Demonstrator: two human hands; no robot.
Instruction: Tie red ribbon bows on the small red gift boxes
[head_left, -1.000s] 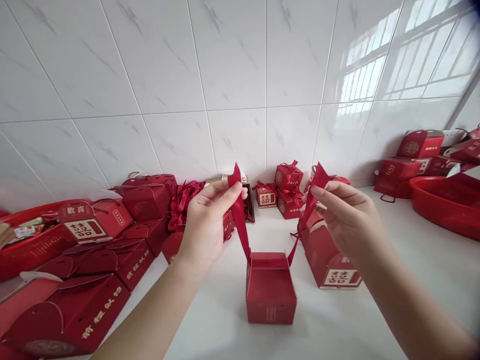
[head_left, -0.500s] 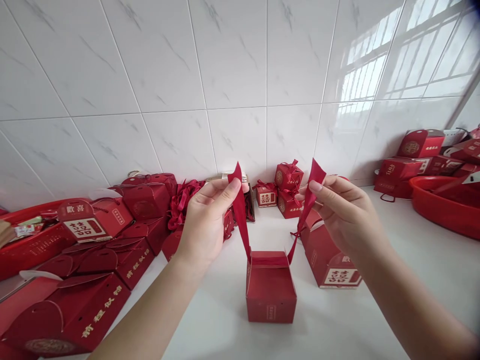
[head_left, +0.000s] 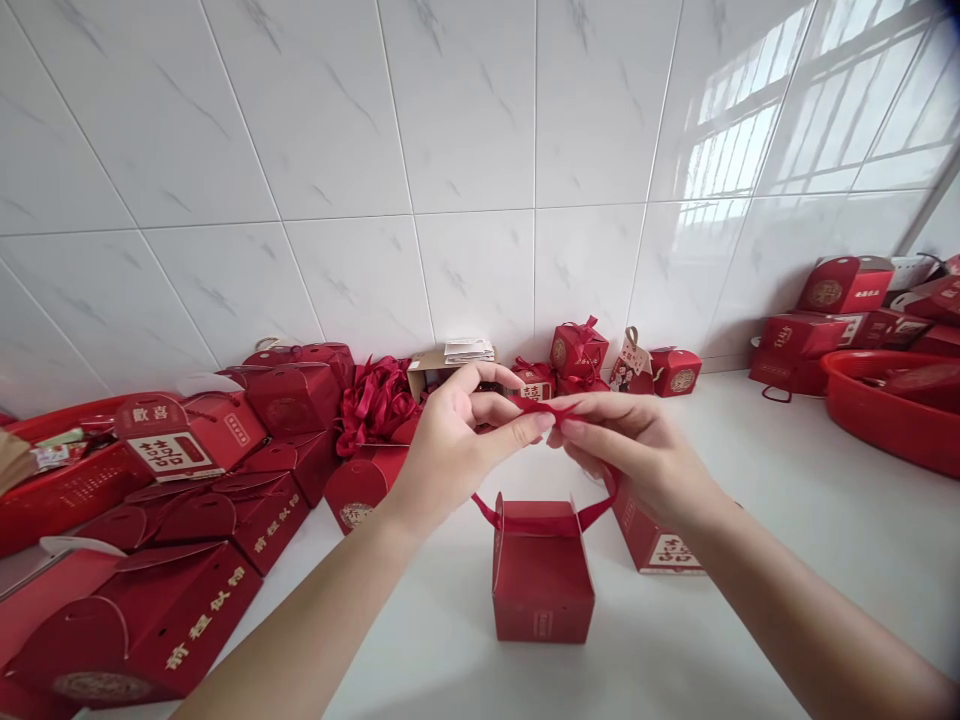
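A small red gift box (head_left: 543,585) stands upright on the white table in front of me. A dark red ribbon (head_left: 598,512) runs through its top, and both ends rise to my hands. Above the box, my left hand (head_left: 457,440) pinches one end between thumb and fingers. My right hand (head_left: 637,445) pinches the other end, and the fingertips of both hands meet where the ribbon crosses. Behind my right wrist stands a larger red box (head_left: 652,540) with a white label, partly hidden by the hand.
Red boxes (head_left: 217,520) are stacked on the left beside a red basket (head_left: 90,490) of sweets. A heap of red ribbons (head_left: 379,400) lies near the tiled wall. Small tied boxes (head_left: 579,350) stand at the back. More boxes (head_left: 799,350) and a red basin (head_left: 885,415) sit at right.
My hands have moved inward from holding the ribbon ends apart and upright. The two ends now cross above the box, which stays in place.
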